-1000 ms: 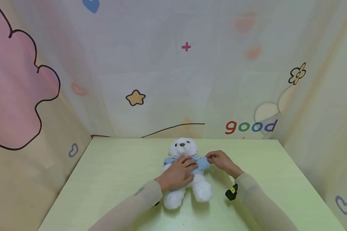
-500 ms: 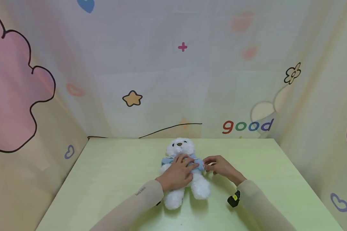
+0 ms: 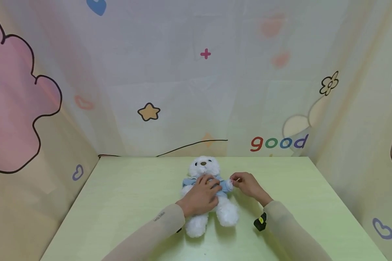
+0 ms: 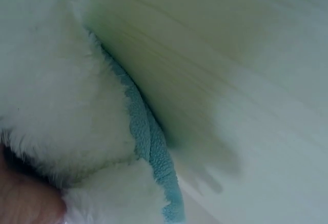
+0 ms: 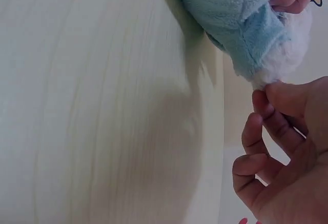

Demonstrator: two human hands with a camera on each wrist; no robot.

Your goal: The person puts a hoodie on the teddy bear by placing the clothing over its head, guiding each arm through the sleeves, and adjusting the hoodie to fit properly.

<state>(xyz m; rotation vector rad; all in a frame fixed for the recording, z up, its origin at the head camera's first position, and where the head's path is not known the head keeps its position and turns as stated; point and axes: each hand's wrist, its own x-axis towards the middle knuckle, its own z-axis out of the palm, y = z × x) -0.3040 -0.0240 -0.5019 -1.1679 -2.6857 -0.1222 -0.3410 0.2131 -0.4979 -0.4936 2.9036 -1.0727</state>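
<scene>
A white plush teddy bear (image 3: 228, 214) in a light blue top (image 3: 189, 181) is on the table, face toward the camera. My left hand (image 3: 200, 194) lies across its chest and grips it, fingers bent over the blue top. Part of that hand (image 4: 28, 198) shows against white fur in the left wrist view. Between thumb and index finger, my right hand (image 3: 248, 184) pinches the tip of the bear's white paw (image 5: 277, 70), which sticks out of the blue sleeve (image 5: 256, 42). The other fingers of the right hand are loosely curled.
The pale green table (image 3: 134, 195) extends around the bear on both sides. Behind it hangs a printed cloth backdrop (image 3: 179, 83), with more cloth at the left and right. A small black device (image 3: 260, 222) sits under the right wrist.
My right hand, first pinching the blue sleeve, came loose from it and now pinches the paw. The white paw now shows beyond the cuff. The left hand has stayed on the chest.
</scene>
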